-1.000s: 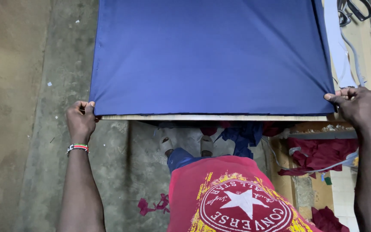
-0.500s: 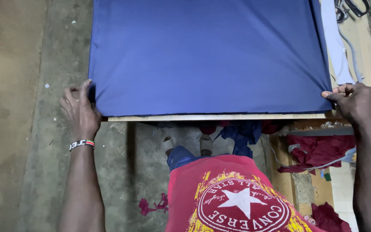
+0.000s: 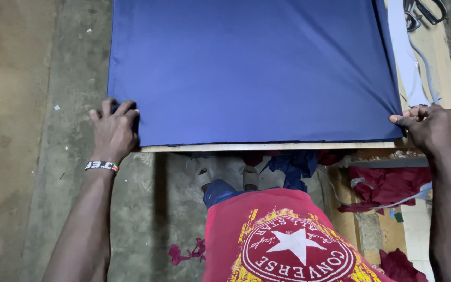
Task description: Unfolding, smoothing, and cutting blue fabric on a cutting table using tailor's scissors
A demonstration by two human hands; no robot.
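1. A blue cloth (image 3: 251, 68) lies spread flat over a wooden table (image 3: 267, 147), covering it nearly to the near edge; only a thin strip of bare wood shows there.
2. The left hand (image 3: 115, 130) rests palm-down at the cloth's near left corner, fingers curled over the hem; whether it pinches the cloth I cannot tell.
3. The right hand (image 3: 430, 128) is closed, pinching the near right corner.
4. Faint creases fan out from the right corner. Judgement: the cloth is light, soft and limp, and likely slides on wood.
5. Judgement: the best hold is at the corners, along the hem, kept taut.
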